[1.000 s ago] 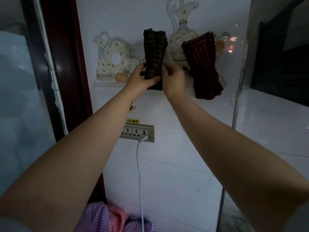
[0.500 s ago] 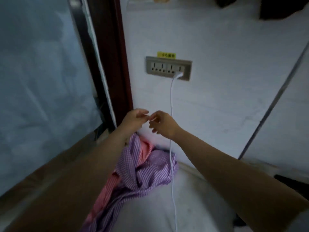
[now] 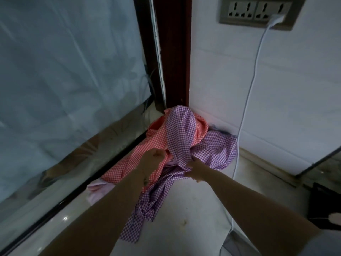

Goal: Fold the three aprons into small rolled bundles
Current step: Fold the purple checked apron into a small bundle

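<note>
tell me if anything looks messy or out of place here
Yes: the purple checked apron and the red checked cloth lie tangled in a crumpled heap in the corner. The white cable hangs beside the heap.

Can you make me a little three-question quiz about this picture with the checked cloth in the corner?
1. True or false: the white cable is plugged into the wall socket.
2. Which hand grips the purple checked cloth? A) left hand B) right hand C) neither
3. Fill in: under and beside the purple cloth lies a ______ checked cloth.

Key:
1. True; its plug sits in the socket's right end.
2. B; the right hand pinches a purple fold, while the left hand reaches onto the other cloth, its fingers hidden.
3. Red (orange-red).
</note>
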Demonstrator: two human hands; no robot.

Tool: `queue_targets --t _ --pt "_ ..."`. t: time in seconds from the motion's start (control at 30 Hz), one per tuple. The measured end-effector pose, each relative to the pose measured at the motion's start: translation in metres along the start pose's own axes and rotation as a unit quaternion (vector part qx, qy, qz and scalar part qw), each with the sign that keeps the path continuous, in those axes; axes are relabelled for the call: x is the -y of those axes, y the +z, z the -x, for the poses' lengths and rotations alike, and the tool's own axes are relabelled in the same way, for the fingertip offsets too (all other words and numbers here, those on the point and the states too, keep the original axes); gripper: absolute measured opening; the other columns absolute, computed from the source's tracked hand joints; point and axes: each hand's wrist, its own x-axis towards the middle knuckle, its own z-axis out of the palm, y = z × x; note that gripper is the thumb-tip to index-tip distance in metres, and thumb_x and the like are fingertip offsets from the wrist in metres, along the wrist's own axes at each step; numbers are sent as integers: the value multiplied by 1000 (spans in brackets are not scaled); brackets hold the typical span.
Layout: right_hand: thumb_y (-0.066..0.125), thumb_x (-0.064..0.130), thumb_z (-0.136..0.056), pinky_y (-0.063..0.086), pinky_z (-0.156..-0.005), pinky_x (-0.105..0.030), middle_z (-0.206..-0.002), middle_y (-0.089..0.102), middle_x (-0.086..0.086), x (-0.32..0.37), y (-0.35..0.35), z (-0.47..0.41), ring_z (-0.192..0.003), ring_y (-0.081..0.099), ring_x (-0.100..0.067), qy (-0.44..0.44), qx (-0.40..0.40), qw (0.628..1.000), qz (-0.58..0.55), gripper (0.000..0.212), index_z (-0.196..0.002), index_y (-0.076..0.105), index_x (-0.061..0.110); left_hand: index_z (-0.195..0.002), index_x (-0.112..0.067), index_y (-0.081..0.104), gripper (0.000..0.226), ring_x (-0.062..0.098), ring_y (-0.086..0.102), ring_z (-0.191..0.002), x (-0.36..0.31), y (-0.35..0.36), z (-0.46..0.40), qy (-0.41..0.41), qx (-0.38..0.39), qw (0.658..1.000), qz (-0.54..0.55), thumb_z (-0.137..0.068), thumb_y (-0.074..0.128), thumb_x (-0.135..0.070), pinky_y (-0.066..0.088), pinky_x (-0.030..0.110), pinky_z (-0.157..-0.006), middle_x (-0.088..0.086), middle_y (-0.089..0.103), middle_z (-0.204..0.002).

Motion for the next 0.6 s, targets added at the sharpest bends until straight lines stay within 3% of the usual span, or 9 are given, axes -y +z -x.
queue_targets --t 0.07,0.13,0.23,0.3,0.37,0.43,0.53,0.6 --pt "55 21 -94 42 -98 -34 -140 45 -12 12 12 -1 -116 51 -26 32 -46 997 -44 50 -141 40 10 -107 -16 63 16 25 59 -95 11 -10 1 -30 5 999 26 -93 58 -23 49 38 -88 7 64 -102" --pt "49 19 -96 36 -104 -30 -139 49 -7 27 14 3 -123 49 -23 51 -151 980 -121 39 -134 51 14 -111 -22 55 17 22 56 -91 14 -13 5 -61 42 993 96 -96 54 -30 47 35 -83 2 60 -97" --pt "53 15 -93 46 -93 -27 -116 64 -1 59 18 21 -103 60 -18 -37 -295 939 -171 27 -117 63 17 -122 -24 48 33 22 53 -103 12 -10 11 -97 112 969 199 -96 47 -44 46 38 -91 -1 57 -106" --pt "52 19 -93 49 -82 -21 -105 67 3 78 39 32 -91 63 -13 -115 -309 927 -178 22 -113 62 21 -132 -14 46 63 24 55 -108 17 -9 12 -70 103 963 238 -84 63 -52 52 40 -89 5 57 -120" --pt "45 29 -96 50 -70 -17 -94 66 4 88 66 40 -77 62 -9 -154 -271 936 -163 21 -116 52 26 -143 -20 38 90 27 53 -119 26 -11 10 -31 55 978 199 -69 79 -51 49 48 -97 4 48 -140" --pt "39 33 -99 49 -63 -14 -89 61 5 86 96 41 -70 58 -6 -108 -198 961 -163 26 -124 39 27 -144 -21 39 73 26 50 -122 42 -10 14 -25 8 986 166 -80 72 -32 43 50 -103 3 47 -141" --pt "35 35 -99 50 -93 -33 -121 60 -4 62 126 37 -105 59 -21 53 -56 974 -213 35 -132 41 22 -132 -11 51 41 25 58 -105 58 -13 29 -68 -31 962 262 -92 49 -7 47 43 -96 6 58 -124" --pt "40 32 -99 46 -100 -38 -129 57 -11 43 132 33 -115 56 -28 108 -1 981 -163 39 -133 44 14 -132 -3 49 38 28 56 -103 70 -14 37 -151 -42 953 258 -94 43 -6 46 39 -91 12 57 -121"
